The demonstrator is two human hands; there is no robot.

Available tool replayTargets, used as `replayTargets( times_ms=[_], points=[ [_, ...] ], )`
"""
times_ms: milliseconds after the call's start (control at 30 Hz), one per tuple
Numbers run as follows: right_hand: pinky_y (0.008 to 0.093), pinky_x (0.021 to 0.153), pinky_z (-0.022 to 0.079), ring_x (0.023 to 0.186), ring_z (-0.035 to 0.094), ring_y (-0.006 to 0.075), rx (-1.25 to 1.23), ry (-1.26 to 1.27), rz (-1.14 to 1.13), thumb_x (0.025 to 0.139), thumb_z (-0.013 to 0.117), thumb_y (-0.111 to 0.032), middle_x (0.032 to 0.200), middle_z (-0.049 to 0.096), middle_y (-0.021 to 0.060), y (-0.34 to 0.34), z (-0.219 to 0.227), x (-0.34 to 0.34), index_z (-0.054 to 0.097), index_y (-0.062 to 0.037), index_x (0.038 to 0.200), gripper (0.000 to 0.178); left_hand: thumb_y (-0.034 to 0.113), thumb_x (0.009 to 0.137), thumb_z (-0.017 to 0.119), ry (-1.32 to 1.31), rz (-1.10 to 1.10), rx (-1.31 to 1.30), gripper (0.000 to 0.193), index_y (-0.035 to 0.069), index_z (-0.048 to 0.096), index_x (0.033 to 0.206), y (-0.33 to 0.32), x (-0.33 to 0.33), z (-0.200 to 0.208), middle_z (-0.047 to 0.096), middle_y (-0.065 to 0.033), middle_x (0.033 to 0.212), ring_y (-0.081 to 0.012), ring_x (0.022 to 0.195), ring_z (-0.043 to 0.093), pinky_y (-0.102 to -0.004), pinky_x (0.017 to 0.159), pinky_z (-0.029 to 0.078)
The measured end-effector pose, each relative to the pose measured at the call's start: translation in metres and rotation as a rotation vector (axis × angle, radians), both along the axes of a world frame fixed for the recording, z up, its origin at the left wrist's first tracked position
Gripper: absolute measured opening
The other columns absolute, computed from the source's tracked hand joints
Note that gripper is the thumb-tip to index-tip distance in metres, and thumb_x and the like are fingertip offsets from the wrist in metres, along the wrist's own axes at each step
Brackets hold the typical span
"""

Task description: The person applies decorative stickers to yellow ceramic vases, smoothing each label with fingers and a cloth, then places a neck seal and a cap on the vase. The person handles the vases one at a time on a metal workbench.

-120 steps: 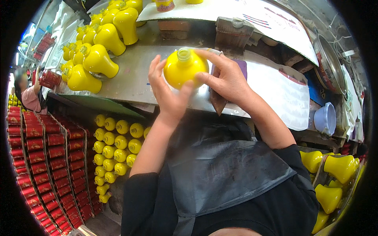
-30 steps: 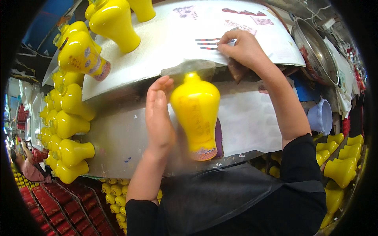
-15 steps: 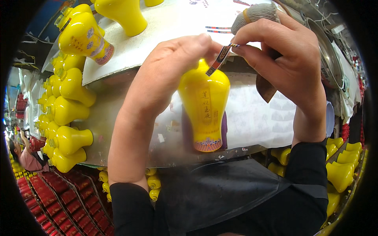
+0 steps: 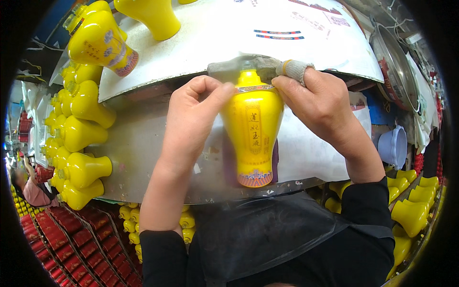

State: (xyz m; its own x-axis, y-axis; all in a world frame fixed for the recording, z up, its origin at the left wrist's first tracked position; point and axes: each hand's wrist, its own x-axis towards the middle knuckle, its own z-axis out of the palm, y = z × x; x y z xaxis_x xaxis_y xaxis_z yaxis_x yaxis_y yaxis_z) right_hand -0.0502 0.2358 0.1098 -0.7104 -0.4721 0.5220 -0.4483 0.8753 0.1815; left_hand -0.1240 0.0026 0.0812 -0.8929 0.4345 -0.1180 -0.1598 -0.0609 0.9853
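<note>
Over on the gray table point(image 4: 143, 143), a yellow bottle point(image 4: 239, 119) lies between the left hand point(image 4: 197, 103) and right hand point(image 4: 321, 104), both pinching ends of a thin strip point(image 4: 254, 88) I'd keep straight and smooth.

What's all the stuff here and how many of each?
Bottle: 1, yellow, centre
Patterned strip: 1, multicoloured, across bottle's shoulder
Loose strips: 2, red and dark, on white board
Pad: 1, purple, behind bottle
Table: 1, grey, middle
Other bottles: many, yellow, left, right, below
Knit piece: 1, grey, right of bottle
Basin: 1, silver, upper right
Pail: 1, pale blue, right
Packages: many, red, lower left
Co-worker: 1, pink top, far left
Apron: 1, black, bottom
Left hand: 1, bare, strip's left end
Right hand: 1, bare, strip's right end
</note>
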Motion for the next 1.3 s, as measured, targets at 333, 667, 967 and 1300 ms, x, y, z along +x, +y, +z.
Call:
replayTargets(
  times_ms=[333,667,967,1300],
  points=[
    [0.0281,0.052,0.049,0.06,0.06,0.0164,0.056,0.034,-0.061,0.078,0.081,-0.009,0.073,0.056,0.0042,0.004,-0.018,-0.003,0.073,-0.0083,0.107,0.03,0.015,0.095,0.072,-0.201,0.082,0.115,0.015,0.001,0.067,0.098,0.014,-0.001,-0.019,0.073,-0.0062,0.095,-0.0096,0.088,0.065,-0.0254,0.084,0.05],
    [0.0235,0.049,0.043,0.056,0.058,0.0126,0.019,0.131,-0.025,0.083,0.08,-0.01,0.068,0.055,0.0029,0.006,-0.019,-0.003,0.073,-0.0075,0.107,0.026,0.011,0.094,0.074,-0.272,0.13,0.275,0.013,0.0,0.066,0.097,0.022,0.004,-0.022,0.074,-0.0086,0.096,-0.0107,0.084,0.067,-0.0254,0.08,0.054],
    [0.0224,0.049,0.045,0.059,0.062,0.0122,0.032,0.074,-0.031,0.085,0.077,-0.009,0.069,0.058,0.0033,0.008,-0.027,-0.004,0.072,-0.007,0.106,0.021,0.009,0.091,0.077,-0.24,0.073,0.116,0.013,-0.001,0.07,0.094,0.016,-0.008,-0.023,0.074,-0.0066,0.09,-0.0088,0.08,0.066,-0.0227,0.076,0.052],
    [0.0318,0.054,0.048,0.06,0.061,0.0235,-0.272,-0.191,-0.092,0.08,0.082,-0.01,0.075,0.064,0.0105,0.013,-0.039,-0.005,0.075,-0.0058,0.105,0.026,0.009,0.09,0.077,-0.287,0.116,0.128,0.012,-0.001,0.071,0.094,0.02,-0.005,-0.024,0.074,-0.0067,0.09,-0.0094,0.079,0.067,-0.023,0.076,0.053]
  ],
)
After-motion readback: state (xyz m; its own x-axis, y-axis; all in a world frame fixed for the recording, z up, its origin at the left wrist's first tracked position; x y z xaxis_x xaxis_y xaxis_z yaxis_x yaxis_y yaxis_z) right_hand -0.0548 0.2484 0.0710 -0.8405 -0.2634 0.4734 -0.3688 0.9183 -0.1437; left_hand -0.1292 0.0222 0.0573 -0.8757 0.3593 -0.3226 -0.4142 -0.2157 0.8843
